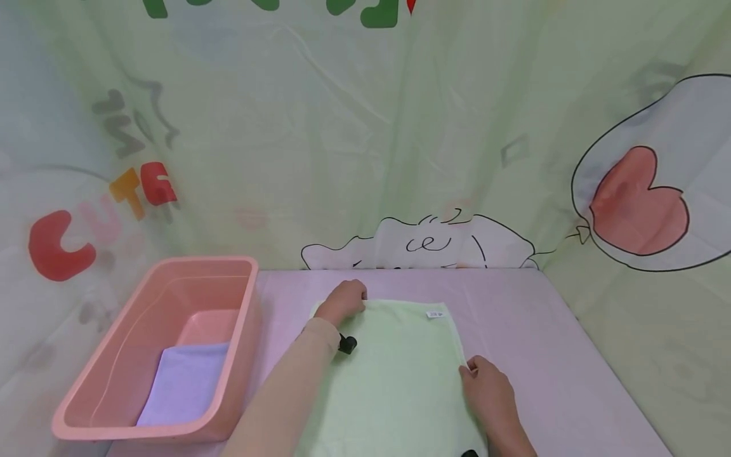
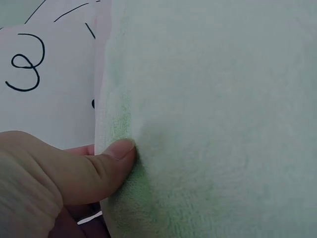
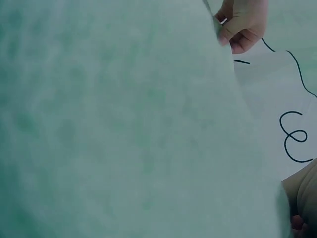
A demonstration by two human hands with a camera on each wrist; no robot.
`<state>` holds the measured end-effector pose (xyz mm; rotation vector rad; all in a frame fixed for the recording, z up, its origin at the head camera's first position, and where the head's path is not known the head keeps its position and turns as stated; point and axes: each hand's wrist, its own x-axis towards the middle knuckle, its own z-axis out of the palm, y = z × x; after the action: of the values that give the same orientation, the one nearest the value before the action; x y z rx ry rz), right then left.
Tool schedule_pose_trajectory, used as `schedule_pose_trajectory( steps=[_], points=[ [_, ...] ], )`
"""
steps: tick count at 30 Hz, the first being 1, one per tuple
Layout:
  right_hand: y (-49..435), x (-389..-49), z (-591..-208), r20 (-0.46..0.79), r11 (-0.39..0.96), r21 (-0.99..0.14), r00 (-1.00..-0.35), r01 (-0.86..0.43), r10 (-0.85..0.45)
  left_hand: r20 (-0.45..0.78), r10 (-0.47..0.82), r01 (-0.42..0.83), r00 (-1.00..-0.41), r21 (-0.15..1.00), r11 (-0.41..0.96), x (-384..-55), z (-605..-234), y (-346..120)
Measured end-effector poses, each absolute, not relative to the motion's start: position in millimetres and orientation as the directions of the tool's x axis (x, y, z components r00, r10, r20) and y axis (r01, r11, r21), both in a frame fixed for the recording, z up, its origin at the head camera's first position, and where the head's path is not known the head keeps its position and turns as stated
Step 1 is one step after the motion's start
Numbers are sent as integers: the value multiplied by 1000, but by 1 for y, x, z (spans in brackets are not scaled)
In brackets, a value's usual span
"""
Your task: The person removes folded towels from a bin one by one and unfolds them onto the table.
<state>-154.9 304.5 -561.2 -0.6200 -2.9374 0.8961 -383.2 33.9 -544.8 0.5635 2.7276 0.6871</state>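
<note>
Lavender worktop (image 1: 542,355) before a printed curtain (image 1: 342,158): at nine o'clock, a pink basin (image 1: 171,311) with a folded lilac cloth (image 1: 185,384); left hand (image 1: 344,301) pinching the central light-green towel (image 1: 394,381) at eleven o'clock; right hand (image 1: 489,387) pinching its three-o'clock edge, both hands nearly closed. Spreading appears under way; the next move probably calls for squaring edges before folding.

A pale green rectangular towel of soft, napped fabric (image 1: 405,374) is spread out on the pinkish-lilac table (image 1: 548,330), its near end running out of the head view. A small white label (image 1: 434,314) sits by its far right corner. The left hand (image 1: 344,301) pinches its far edge toward the left corner; the right hand (image 1: 492,395) pinches its right edge.
</note>
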Motion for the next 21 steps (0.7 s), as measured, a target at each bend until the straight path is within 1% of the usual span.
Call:
schedule_pose_trajectory(
  steps=[5,15,21],
  points=[
    [314,-151,-562,-103,758,-539,-922,368,374,-140,455,328,-879,515,792,-380,-546,39],
    [345,-145,-563,-146,767,-521,-924,374,352,-109,484,364,-868,524,770,-374,-549,58],
    [363,-141,-559,-172,768,-494,-912,408,373,-126,511,388,-850,506,770,-371,-547,66]
  ],
)
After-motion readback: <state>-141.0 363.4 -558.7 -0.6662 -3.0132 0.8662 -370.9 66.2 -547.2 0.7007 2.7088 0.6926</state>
